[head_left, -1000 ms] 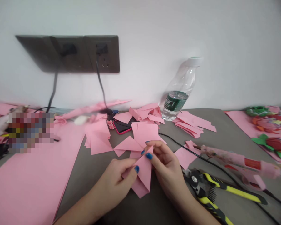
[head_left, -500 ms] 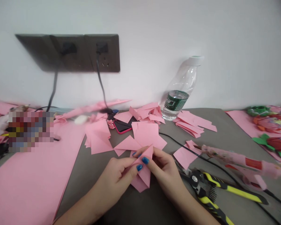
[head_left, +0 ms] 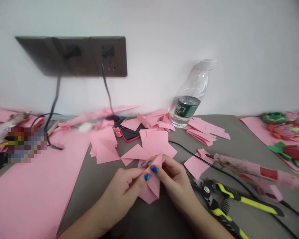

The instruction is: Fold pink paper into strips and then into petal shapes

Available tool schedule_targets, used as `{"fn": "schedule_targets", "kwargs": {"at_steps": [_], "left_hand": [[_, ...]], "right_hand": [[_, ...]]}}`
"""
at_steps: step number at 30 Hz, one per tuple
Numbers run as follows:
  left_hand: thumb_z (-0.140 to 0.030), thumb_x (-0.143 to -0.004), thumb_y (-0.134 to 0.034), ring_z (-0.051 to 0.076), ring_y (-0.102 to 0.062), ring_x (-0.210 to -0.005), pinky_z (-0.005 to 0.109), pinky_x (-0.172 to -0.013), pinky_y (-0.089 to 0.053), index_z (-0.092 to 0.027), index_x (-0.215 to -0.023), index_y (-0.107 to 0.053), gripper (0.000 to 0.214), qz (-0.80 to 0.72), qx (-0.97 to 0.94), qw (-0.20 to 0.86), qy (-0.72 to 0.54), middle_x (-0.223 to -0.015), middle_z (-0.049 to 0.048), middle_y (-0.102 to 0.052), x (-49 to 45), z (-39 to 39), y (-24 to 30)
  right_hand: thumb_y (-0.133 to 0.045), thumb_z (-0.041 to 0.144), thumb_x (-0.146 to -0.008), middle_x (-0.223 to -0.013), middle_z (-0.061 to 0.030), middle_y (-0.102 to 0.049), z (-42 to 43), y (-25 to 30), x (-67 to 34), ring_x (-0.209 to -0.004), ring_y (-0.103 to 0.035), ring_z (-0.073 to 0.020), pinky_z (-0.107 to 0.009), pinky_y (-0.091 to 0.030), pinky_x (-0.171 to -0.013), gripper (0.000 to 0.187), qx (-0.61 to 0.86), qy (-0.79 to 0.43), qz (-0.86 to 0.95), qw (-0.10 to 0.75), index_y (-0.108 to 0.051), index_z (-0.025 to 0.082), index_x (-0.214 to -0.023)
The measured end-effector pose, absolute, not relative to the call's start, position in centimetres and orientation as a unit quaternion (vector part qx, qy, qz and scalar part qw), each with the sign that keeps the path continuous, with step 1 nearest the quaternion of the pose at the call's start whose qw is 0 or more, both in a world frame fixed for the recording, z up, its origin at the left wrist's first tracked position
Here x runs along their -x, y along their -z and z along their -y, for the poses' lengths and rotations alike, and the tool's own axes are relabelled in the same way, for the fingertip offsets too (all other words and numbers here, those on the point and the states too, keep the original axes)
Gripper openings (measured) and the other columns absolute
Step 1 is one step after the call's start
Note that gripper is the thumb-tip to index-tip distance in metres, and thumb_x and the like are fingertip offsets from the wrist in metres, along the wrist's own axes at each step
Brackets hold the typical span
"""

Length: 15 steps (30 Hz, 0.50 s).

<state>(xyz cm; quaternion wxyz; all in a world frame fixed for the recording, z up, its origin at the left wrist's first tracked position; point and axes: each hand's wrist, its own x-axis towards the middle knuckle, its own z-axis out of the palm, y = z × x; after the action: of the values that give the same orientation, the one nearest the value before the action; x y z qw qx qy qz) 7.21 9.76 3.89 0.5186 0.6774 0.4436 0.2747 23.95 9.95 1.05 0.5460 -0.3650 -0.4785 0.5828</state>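
Observation:
Between my two hands is a folded piece of pink paper (head_left: 150, 191), raised above the grey table. My left hand (head_left: 128, 181) pinches its left side, thumb in front and fingers behind. With thumb and fingers, my right hand (head_left: 173, 174) grips the upper right part near the pointed tip. Both thumbs lie close together on the paper's front, and part of the fold is hidden by them. Just beyond my fingers lie loose pink paper squares (head_left: 154, 142), some overlapping. Another stack of pink squares (head_left: 103, 144) is to their left.
A pink glue gun (head_left: 259, 172) and yellow-black pliers (head_left: 214, 196) lie right, with a black cable (head_left: 189, 154) crossing there. A water bottle (head_left: 189, 99) leans on the wall. Large pink sheets (head_left: 35, 186) cover the left. Paper flowers (head_left: 289, 132) lie far right; a phone (head_left: 131, 134) sits behind.
My left thumb has shifted very slightly left on the paper. Both hands keep their grip, and the rest of the table looks the same.

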Motion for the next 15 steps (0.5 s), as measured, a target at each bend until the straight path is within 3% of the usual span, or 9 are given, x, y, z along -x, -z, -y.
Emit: {"fn": "schedule_targets", "kwargs": {"at_steps": [6, 15], "left_hand": [[-0.034, -0.101, -0.042, 0.011, -0.023, -0.055, 0.024, -0.05, -0.021, -0.021, -0.062, -0.037, 0.041, -0.444, -0.677, 0.517, -0.28, -0.061, -0.0065, -0.023, -7.17, -9.75, -3.69], [-0.037, -0.1, -0.042, 0.012, -0.034, -0.059, 0.023, -0.054, -0.029, -0.019, -0.069, -0.051, 0.038, -0.449, -0.668, 0.525, -0.276, -0.062, -0.005, -0.034, -7.22, -9.6, -3.8]], "right_hand": [[-0.071, 0.031, -0.092, -0.088, -0.0016, -0.08, -10.06, -0.87, -23.9, -0.078, -0.073, -0.0139, -0.021, -0.057, -0.076, 0.01, 0.356, -0.604, 0.463, 0.542, -0.08, 0.027, -0.091], [-0.073, 0.034, -0.09, -0.089, -0.0028, -0.081, -9.89, -0.78, -24.0, -0.081, -0.074, -0.0151, -0.02, -0.056, -0.074, 0.011, 0.365, -0.614, 0.452, 0.535, -0.078, 0.024, -0.09]]}}
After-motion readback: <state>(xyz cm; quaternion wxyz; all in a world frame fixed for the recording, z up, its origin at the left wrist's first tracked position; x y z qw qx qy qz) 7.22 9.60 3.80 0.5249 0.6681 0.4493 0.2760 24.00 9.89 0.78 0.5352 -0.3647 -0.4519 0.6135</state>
